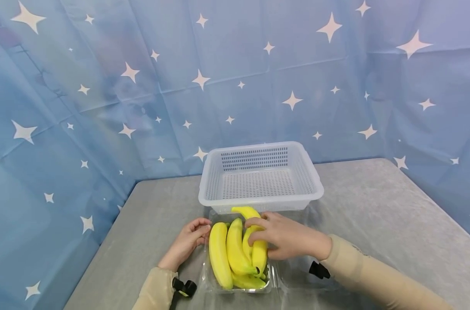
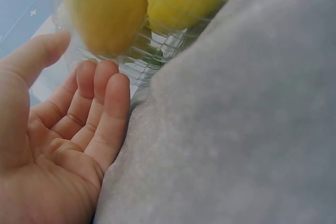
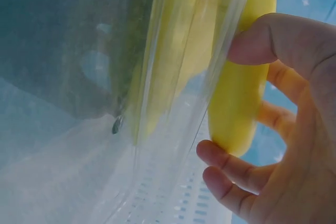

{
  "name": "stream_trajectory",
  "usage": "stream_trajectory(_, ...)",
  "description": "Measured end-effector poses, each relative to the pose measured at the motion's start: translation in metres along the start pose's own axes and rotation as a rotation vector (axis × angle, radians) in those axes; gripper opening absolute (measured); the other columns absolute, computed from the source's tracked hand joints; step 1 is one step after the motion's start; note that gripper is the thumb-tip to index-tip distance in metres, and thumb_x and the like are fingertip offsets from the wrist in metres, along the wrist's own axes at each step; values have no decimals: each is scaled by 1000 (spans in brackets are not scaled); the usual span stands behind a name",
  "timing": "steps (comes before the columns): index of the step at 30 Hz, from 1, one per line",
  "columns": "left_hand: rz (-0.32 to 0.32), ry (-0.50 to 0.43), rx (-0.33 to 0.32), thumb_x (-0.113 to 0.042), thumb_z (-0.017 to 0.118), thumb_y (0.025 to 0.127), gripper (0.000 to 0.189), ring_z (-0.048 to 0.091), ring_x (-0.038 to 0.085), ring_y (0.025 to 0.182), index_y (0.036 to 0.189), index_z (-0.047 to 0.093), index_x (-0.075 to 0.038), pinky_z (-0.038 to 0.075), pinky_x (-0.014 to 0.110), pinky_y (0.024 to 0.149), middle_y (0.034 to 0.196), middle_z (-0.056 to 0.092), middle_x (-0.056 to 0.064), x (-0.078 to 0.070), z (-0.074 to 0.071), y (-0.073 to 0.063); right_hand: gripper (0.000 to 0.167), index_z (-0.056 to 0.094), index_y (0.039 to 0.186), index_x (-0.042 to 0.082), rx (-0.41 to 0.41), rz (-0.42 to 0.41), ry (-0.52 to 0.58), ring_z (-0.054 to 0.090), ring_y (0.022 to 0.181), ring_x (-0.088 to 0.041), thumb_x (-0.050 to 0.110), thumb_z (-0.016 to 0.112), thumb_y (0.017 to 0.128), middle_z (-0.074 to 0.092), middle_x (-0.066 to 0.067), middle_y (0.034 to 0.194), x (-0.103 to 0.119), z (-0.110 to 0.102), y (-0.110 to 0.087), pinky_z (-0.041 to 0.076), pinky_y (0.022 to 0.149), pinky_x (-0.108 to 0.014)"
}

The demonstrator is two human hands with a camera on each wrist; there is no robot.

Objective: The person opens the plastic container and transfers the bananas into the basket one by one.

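Note:
My right hand (image 1: 287, 237) grips a yellow banana (image 1: 260, 254) on the right side of a clear plastic clamshell box (image 1: 271, 282). The right wrist view has the thumb on one side of this banana (image 3: 239, 108) and the fingers round the other. Several more bananas (image 1: 219, 254) lie lengthwise in the box, some under others. At the box's left wall is my left hand (image 1: 186, 241), its fingertips right by the plastic. Seen from the left wrist, that hand (image 2: 68, 124) has its palm up, fingers loosely bent and thumb apart, with nothing held.
Just behind the box stands a white perforated plastic basket (image 1: 258, 202) with nothing in it. The box's clear lid (image 1: 297, 277) lies folded out to the right, under my right forearm. A grey cloth covers the table (image 1: 386, 211); a blue starry curtain (image 1: 235, 56) hangs behind.

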State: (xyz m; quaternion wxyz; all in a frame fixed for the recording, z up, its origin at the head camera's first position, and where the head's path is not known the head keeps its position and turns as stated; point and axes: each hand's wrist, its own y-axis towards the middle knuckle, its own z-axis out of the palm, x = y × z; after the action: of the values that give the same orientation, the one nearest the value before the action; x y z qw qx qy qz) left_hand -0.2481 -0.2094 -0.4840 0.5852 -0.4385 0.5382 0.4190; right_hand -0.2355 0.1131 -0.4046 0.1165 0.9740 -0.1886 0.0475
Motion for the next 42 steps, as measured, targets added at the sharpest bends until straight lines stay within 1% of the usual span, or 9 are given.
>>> stream_trajectory(5,0,-2,2,-14,59,97,30,58,14,73,115,51,8,53,27,67,86,57,6,0,-1,0,38,64,117,29,-9,-7,-8,48,105,-22,21,73,82,46,-1,140,-2,-1,-5,42,95,-45)
stream_trajectory(10,-2,0,-1,-14,59,97,30,58,13,72,115,51,9,53,27,67,86,57,6,0,0,0,45,62,123,30,1,13,40,47,109,-22,23,74,80,42,0,145,-4,0,-10,42,94,-45)
stream_trajectory(12,-6,0,-4,-14,59,97,30,58,13,72,116,51,9,53,27,66,86,57,5,0,0,0,46,61,125,31,-3,12,57,47,112,-22,30,75,81,41,0,146,-6,2,-11,42,95,-46)
stream_trajectory(15,-5,-3,-8,-14,59,97,31,58,14,72,116,51,9,53,27,67,86,57,6,0,-1,0,50,60,126,30,-16,-8,60,48,116,-25,46,75,81,41,-1,147,-8,3,-10,42,95,-48)
stream_trajectory(17,-5,-4,-9,-15,59,97,30,58,14,72,116,52,8,53,27,67,87,57,6,0,-1,-1,55,60,126,30,-24,-21,56,47,118,-27,56,73,79,41,-3,147,-9,4,-9,42,96,-49)
stream_trajectory(20,-6,-6,-11,-14,59,97,28,58,15,73,115,53,6,53,28,67,87,57,6,2,0,-2,60,60,125,30,-38,-28,48,47,120,-29,65,68,76,42,-5,146,-9,8,-9,42,96,-50)
stream_trajectory(26,7,-4,-9,-13,59,97,26,58,14,72,114,53,6,53,27,66,87,58,6,3,-1,-1,60,58,124,31,-83,-40,57,43,127,-36,66,65,76,40,-7,148,-9,18,-11,38,100,-55)
stream_trajectory(33,-4,0,-12,-13,59,97,24,58,15,72,114,54,5,53,28,66,86,58,7,2,0,-1,61,56,126,32,-150,-68,51,39,131,-39,68,64,76,39,-7,148,-13,27,-13,36,100,-59)
stream_trajectory(42,-5,0,-8,-14,59,97,25,58,15,72,114,54,4,53,28,67,86,57,6,1,-1,-1,60,57,124,32,-161,-81,71,38,131,-41,67,64,76,40,-7,147,-17,26,-12,37,99,-59)
